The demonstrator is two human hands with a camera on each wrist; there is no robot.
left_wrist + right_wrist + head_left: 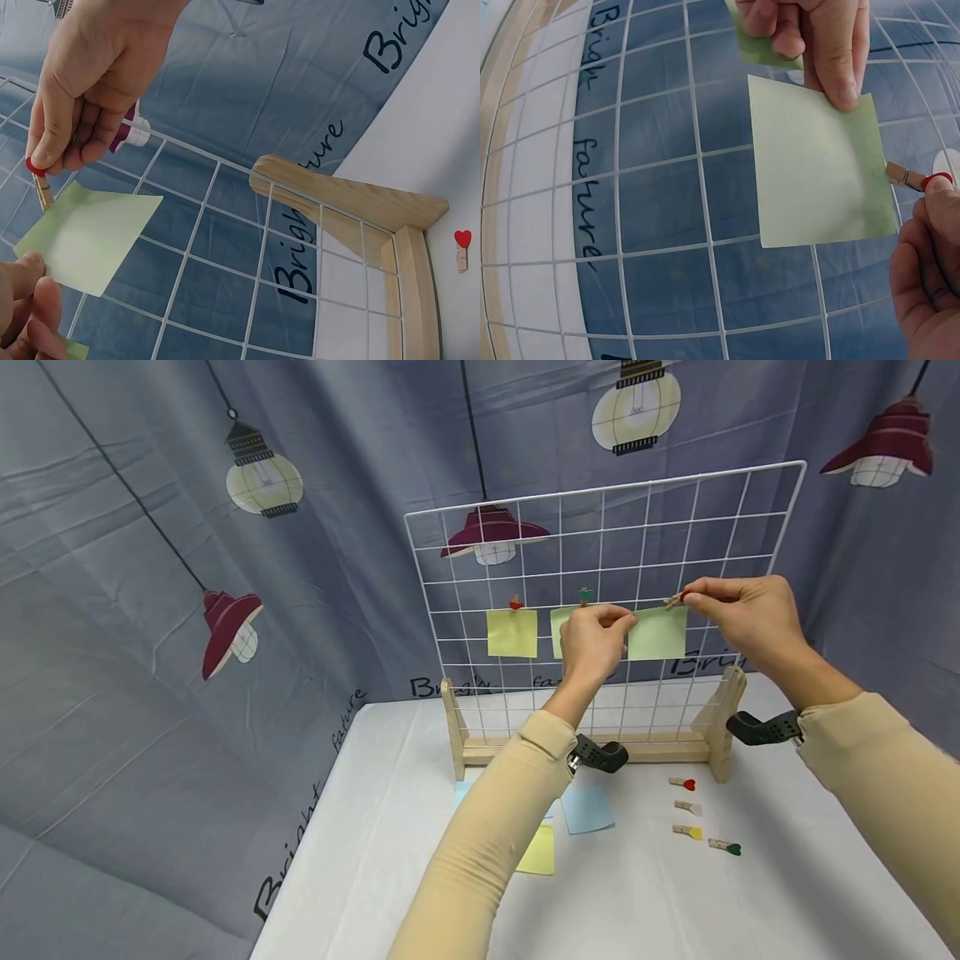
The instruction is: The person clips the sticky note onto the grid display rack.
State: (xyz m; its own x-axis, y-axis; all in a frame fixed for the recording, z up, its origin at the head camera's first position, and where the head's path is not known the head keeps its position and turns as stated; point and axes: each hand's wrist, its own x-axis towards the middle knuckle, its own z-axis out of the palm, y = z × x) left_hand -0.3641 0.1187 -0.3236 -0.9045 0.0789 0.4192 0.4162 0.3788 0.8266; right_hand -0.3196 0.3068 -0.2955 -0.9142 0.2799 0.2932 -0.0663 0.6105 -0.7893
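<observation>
My left hand (590, 643) pinches a pale green sticky note (660, 637) at its upper left corner, in front of the white wire grid (641, 539). Between thumb and fingers, my right hand (753, 610) holds a small wooden clothespin (906, 177) with a red heart by its heart end. The clothespin's tip is at the note's top edge; I cannot tell whether it bites the paper. A yellow note (512, 635) hangs on the grid from a red-heart clothespin (516, 602). Beside it, a green-heart clothespin (586, 597) holds another green note (557, 627), partly behind my left hand.
A wooden stand (660, 750) carries the grid on the white table (360, 860). Several loose clothespins (687, 832) lie at the front right. Blue notes (588, 810) and a yellow note (538, 853) lie near my left sleeve. A grey patterned curtain (337, 568) hangs behind.
</observation>
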